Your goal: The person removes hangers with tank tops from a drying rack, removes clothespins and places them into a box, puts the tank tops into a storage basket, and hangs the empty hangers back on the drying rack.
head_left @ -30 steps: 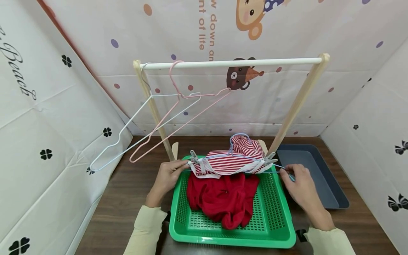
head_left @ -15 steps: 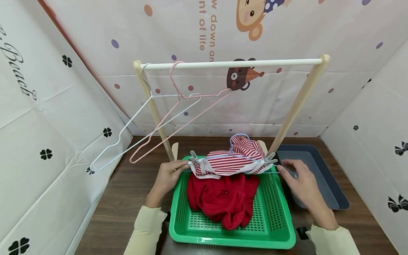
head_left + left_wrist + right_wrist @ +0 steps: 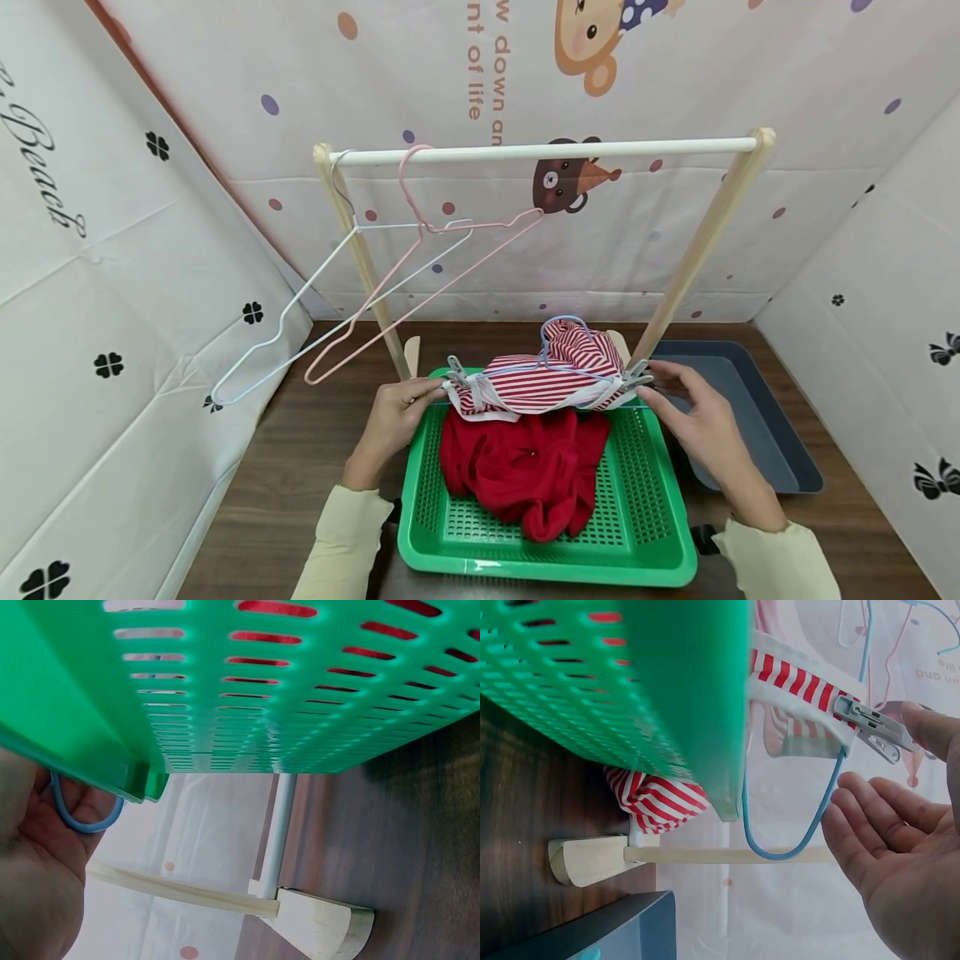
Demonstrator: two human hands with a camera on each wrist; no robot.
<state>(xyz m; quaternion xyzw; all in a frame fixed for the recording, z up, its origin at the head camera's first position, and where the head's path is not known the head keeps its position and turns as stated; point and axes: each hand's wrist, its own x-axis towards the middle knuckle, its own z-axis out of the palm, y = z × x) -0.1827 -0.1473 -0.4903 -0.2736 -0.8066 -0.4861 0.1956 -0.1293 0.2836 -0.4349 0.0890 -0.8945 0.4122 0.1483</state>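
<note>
A red-and-white striped garment (image 3: 540,383) with white edging lies on a blue hanger (image 3: 564,317) over the green basket (image 3: 652,492). Grey clothespins fasten it at both ends, a left clothespin (image 3: 458,372) and a right clothespin (image 3: 874,724). My left hand (image 3: 397,417) grips the hanger's left end at the basket's edge; the blue loop shows between its fingers in the left wrist view. My right hand (image 3: 701,417) reaches to the right clothespin, thumb at its tail, with the other fingers relaxed and apart from the hanger's right end.
A red cloth (image 3: 525,467) lies in the basket. Behind it stands a wooden rack with a white bar (image 3: 540,150), from which a white hanger (image 3: 300,287) and a pink hanger (image 3: 480,223) hang at the left. A dark grey tray (image 3: 802,475) sits at the right.
My right hand has let go of the hanger's right end and moved left and slightly up to the right clothespin. The left hand keeps its hold.
</note>
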